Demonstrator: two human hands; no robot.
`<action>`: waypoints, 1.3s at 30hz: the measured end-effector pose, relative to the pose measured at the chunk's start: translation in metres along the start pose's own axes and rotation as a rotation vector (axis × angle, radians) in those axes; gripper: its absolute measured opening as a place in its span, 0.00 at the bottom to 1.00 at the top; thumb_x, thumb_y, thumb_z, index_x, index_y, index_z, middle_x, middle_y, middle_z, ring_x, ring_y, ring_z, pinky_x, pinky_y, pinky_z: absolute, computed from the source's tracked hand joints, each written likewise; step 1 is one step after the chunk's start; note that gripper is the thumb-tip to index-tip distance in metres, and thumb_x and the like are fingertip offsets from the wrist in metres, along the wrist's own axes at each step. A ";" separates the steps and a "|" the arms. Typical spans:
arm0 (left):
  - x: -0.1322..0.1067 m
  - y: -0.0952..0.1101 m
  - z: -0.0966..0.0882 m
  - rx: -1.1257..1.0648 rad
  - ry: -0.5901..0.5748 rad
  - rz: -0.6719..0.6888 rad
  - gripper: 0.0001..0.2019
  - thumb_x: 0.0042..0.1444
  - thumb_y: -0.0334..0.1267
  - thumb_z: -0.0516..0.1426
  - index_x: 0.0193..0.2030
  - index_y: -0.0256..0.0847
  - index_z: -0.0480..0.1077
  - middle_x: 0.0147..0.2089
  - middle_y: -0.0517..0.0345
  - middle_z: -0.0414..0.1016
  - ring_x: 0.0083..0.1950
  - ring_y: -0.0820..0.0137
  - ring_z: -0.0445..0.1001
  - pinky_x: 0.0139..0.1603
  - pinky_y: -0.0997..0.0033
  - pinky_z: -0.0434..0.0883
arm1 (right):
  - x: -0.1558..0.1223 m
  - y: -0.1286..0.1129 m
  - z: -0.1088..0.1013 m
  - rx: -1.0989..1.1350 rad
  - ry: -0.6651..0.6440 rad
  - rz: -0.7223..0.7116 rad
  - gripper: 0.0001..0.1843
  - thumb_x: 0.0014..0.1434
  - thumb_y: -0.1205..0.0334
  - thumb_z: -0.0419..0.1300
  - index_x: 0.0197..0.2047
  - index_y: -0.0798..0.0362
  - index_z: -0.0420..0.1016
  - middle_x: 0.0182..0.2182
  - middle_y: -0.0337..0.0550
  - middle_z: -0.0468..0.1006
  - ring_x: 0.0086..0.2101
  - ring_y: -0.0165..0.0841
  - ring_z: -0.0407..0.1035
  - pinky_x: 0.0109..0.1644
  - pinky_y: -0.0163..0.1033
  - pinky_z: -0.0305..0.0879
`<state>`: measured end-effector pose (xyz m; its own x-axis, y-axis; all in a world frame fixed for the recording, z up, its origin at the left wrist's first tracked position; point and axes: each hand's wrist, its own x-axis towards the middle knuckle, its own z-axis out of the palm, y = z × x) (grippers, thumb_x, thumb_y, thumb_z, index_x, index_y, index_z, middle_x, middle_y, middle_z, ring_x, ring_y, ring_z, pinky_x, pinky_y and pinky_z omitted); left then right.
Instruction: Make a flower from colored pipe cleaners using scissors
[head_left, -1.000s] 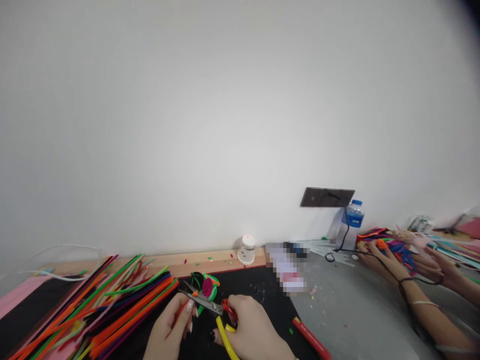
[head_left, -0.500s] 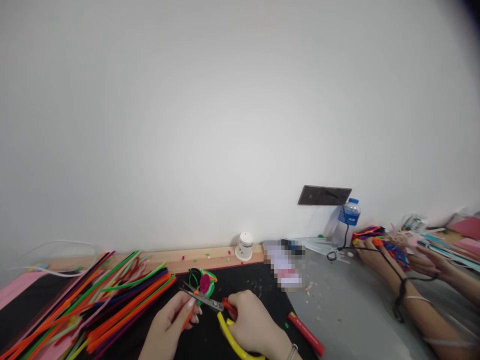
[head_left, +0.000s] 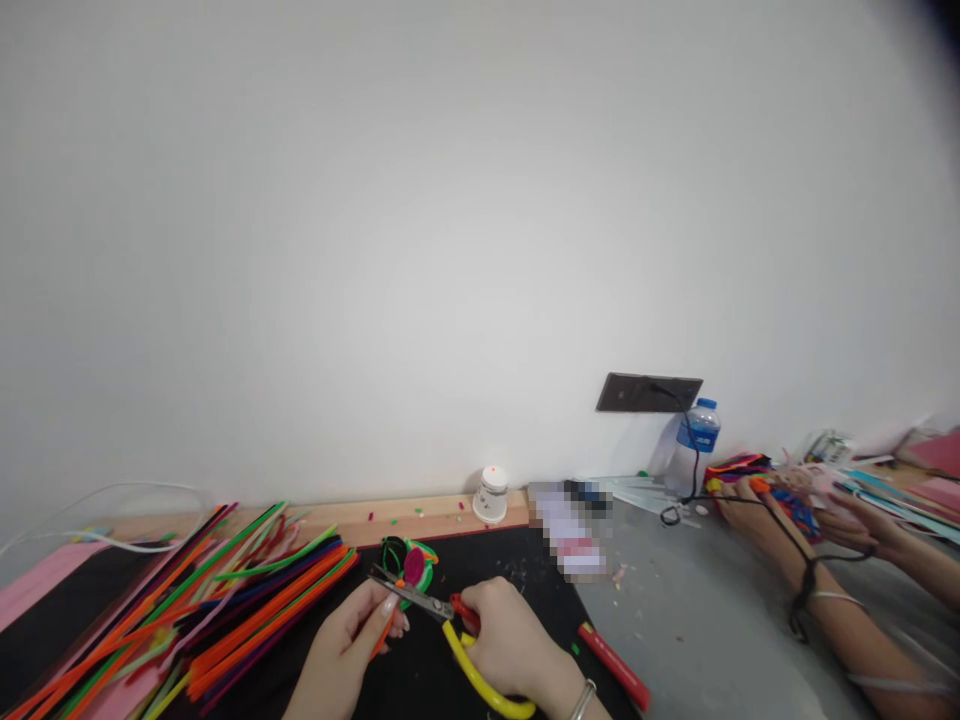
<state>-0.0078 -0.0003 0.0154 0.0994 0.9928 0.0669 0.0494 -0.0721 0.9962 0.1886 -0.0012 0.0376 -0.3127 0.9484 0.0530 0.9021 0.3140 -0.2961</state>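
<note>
My left hand (head_left: 358,635) pinches an orange pipe cleaner (head_left: 382,634), its thumb and forefinger pressed together near the top end. In my right hand (head_left: 502,640) are scissors (head_left: 420,599) with red and yellow handles (head_left: 484,685). Their blades lie across the tip of the orange pipe cleaner, just above my left fingertips, and look nearly closed. Behind the blades, on the black mat (head_left: 480,555), sits a small pipe-cleaner piece (head_left: 415,566) in green, magenta and orange. Part of it is hidden by the scissors.
Many coloured pipe cleaners (head_left: 270,640) lie heaped at left. An upturned paper cup (head_left: 491,497) stands by the wall. Right of the mat are a red tool (head_left: 613,668), a blurred-out flat item (head_left: 566,530), a water bottle (head_left: 697,440) and a black cable (head_left: 750,497). A co-worker's hands (head_left: 847,520) are at far right.
The view has shifted slightly, so everything sits a little further right. The scissor blades look more closed across the orange pipe cleaner; both hands keep their hold.
</note>
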 end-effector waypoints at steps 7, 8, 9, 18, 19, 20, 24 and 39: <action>0.000 0.002 -0.001 0.063 0.017 0.102 0.14 0.51 0.46 0.53 0.21 0.41 0.67 0.22 0.63 0.66 0.28 0.69 0.65 0.32 0.75 0.61 | 0.000 0.006 0.007 0.023 0.014 -0.004 0.06 0.42 0.68 0.53 0.22 0.56 0.71 0.16 0.38 0.69 0.18 0.25 0.52 0.20 0.31 0.40; 0.000 0.003 -0.001 0.060 0.011 0.111 0.13 0.52 0.45 0.53 0.21 0.41 0.67 0.23 0.63 0.66 0.29 0.69 0.65 0.33 0.75 0.61 | 0.000 0.007 0.007 0.032 0.012 -0.008 0.06 0.42 0.68 0.53 0.22 0.56 0.71 0.16 0.37 0.69 0.18 0.24 0.51 0.20 0.31 0.40; 0.000 0.003 -0.001 0.059 0.007 0.112 0.13 0.52 0.45 0.52 0.21 0.41 0.67 0.23 0.63 0.66 0.29 0.69 0.65 0.33 0.75 0.61 | 0.000 0.007 0.008 0.044 0.008 -0.008 0.06 0.42 0.69 0.53 0.22 0.56 0.71 0.16 0.37 0.68 0.18 0.24 0.51 0.20 0.31 0.40; 0.001 0.006 -0.001 0.031 0.041 0.103 0.11 0.52 0.44 0.53 0.24 0.42 0.68 0.25 0.64 0.68 0.31 0.69 0.66 0.36 0.75 0.61 | 0.007 0.005 0.001 0.054 0.167 0.140 0.07 0.49 0.62 0.55 0.24 0.55 0.69 0.20 0.39 0.70 0.21 0.28 0.61 0.22 0.31 0.46; 0.001 0.005 -0.002 -0.005 0.055 0.096 0.10 0.51 0.44 0.54 0.26 0.42 0.68 0.26 0.63 0.70 0.33 0.68 0.67 0.38 0.75 0.61 | 0.008 0.008 0.001 0.040 0.204 0.179 0.07 0.49 0.62 0.55 0.24 0.55 0.69 0.20 0.39 0.70 0.22 0.29 0.62 0.23 0.31 0.47; 0.002 0.003 -0.002 -0.045 0.070 0.080 0.09 0.50 0.44 0.55 0.28 0.42 0.69 0.27 0.63 0.71 0.35 0.68 0.67 0.39 0.75 0.62 | 0.010 0.011 0.001 0.033 0.241 0.215 0.05 0.48 0.63 0.56 0.24 0.55 0.69 0.22 0.40 0.71 0.24 0.30 0.63 0.25 0.31 0.50; 0.001 -0.002 0.000 -0.163 0.114 -0.015 0.11 0.47 0.46 0.59 0.32 0.42 0.69 0.24 0.66 0.68 0.27 0.74 0.65 0.27 0.80 0.63 | 0.015 0.027 0.004 0.113 0.307 0.293 0.07 0.44 0.66 0.60 0.31 0.56 0.72 0.31 0.44 0.71 0.30 0.33 0.67 0.33 0.32 0.58; -0.007 0.001 0.011 -0.253 -0.022 -0.173 0.16 0.42 0.50 0.61 0.27 0.40 0.65 0.28 0.64 0.70 0.30 0.72 0.69 0.26 0.78 0.69 | -0.002 -0.026 0.008 0.609 0.036 -0.151 0.11 0.57 0.65 0.50 0.24 0.54 0.66 0.19 0.32 0.63 0.23 0.24 0.59 0.25 0.27 0.51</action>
<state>0.0024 -0.0079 0.0152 0.1327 0.9858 -0.1032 -0.1811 0.1264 0.9753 0.1632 -0.0119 0.0375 -0.4037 0.8997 0.1660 0.5138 0.3731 -0.7725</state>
